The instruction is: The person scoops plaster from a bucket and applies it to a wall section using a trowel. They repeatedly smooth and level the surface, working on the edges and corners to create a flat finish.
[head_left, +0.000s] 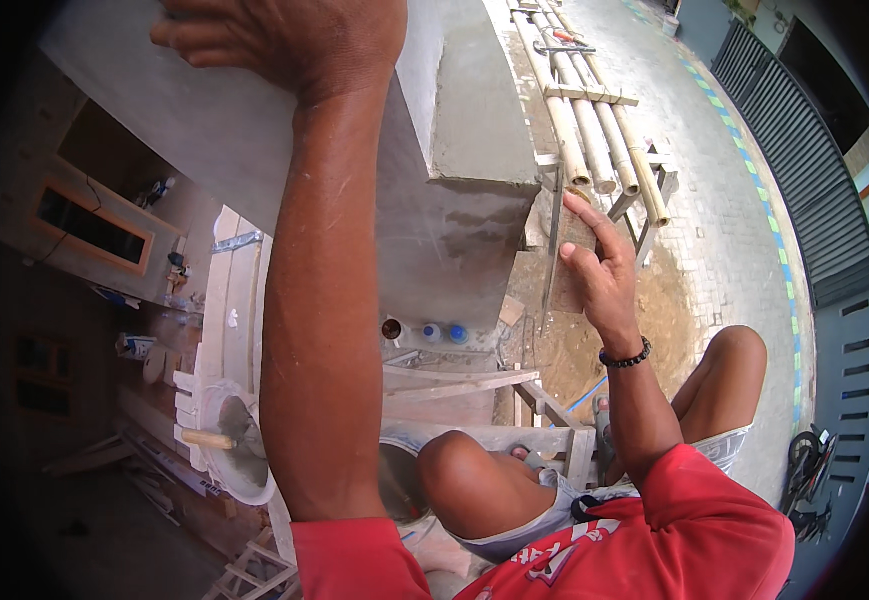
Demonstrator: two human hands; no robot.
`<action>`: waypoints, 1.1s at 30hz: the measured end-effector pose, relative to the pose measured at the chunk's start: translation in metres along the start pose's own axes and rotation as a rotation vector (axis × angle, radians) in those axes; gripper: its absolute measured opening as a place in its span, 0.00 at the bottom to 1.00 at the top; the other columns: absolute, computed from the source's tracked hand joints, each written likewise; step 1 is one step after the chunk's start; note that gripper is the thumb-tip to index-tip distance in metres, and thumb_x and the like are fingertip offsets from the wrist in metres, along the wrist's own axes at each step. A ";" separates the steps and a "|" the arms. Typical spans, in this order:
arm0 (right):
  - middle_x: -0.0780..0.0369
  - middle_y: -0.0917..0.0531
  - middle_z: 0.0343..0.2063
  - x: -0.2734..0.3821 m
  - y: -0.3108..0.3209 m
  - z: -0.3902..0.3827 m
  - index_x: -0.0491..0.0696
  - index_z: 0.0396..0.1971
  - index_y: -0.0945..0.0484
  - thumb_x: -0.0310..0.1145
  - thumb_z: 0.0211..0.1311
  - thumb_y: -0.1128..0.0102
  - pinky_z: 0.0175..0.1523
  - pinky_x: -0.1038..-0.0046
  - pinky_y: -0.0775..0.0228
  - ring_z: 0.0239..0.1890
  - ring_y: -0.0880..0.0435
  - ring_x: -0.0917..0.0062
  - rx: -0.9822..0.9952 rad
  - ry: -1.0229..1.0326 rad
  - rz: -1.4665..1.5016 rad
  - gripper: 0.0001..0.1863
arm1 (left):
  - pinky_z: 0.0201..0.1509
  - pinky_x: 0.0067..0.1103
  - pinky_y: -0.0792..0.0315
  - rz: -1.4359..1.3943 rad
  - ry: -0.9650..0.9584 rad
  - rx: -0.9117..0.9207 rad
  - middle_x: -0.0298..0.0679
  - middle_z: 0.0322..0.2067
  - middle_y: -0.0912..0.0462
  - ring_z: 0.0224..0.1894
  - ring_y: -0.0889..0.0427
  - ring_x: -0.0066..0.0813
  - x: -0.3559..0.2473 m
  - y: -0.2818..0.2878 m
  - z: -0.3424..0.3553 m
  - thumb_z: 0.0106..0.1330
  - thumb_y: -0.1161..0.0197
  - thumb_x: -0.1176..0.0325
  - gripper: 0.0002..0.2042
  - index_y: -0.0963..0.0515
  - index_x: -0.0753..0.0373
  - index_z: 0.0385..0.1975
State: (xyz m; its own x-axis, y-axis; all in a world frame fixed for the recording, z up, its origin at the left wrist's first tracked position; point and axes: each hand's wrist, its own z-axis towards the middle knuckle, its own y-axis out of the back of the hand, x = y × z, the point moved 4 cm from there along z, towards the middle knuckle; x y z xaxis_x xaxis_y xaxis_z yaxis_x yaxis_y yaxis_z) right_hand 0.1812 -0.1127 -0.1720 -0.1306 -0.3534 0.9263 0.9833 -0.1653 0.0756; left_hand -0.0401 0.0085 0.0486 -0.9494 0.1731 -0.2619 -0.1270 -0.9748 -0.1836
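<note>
Bucket (254, 495) at 8 o'clock, grey mortar (244, 465) left in it. Left hand (284, 40) at 11, cropped, can't tell grip. Grey plastered block (479, 125) at 12: looks mostly coated; damp patches, ragged corner edge seem left to finish. At 3, flat board (570, 287) near that corner, right hand (609, 285) clamped on it; hands well apart.

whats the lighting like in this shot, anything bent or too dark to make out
Head view: bright, washed-out paving at upper right; deep shadow swallowing detail in the interior at lower left; fisheye bending the slatted gate near the right rim; black corners; left hand cropped by the top edge.
</note>
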 end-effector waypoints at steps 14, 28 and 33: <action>0.54 0.20 0.58 -0.033 -0.002 -0.049 0.44 0.64 0.24 0.22 0.57 0.40 0.59 0.75 0.28 0.55 0.20 0.73 -0.075 -0.302 0.092 0.31 | 0.74 0.61 0.55 0.029 0.025 0.036 0.62 0.72 0.47 0.74 0.50 0.65 0.001 -0.001 -0.001 0.59 0.28 0.50 0.48 0.48 0.56 0.76; 0.60 0.36 0.35 -0.011 -0.076 -0.012 0.54 0.66 0.24 0.23 0.53 0.31 0.44 0.69 0.35 0.37 0.34 0.70 -0.462 0.329 -0.477 0.36 | 0.74 0.64 0.61 -0.022 0.050 0.076 0.63 0.74 0.52 0.75 0.55 0.71 -0.003 -0.002 -0.003 0.59 0.28 0.53 0.49 0.51 0.54 0.78; 0.60 0.37 0.35 -0.037 -0.096 -0.046 0.56 0.67 0.25 0.22 0.53 0.31 0.47 0.71 0.34 0.38 0.34 0.68 -0.339 0.210 -0.516 0.37 | 0.74 0.64 0.60 0.011 0.078 0.079 0.64 0.74 0.53 0.74 0.56 0.74 -0.004 -0.005 -0.004 0.60 0.29 0.54 0.49 0.52 0.56 0.78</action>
State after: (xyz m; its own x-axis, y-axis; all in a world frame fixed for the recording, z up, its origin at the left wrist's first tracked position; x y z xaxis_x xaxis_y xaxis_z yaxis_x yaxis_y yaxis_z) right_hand 0.0858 -0.1262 -0.2304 -0.6313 -0.3172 0.7077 0.6976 -0.6310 0.3395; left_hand -0.0347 0.0128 0.0472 -0.9261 0.1699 -0.3368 -0.1421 -0.9842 -0.1057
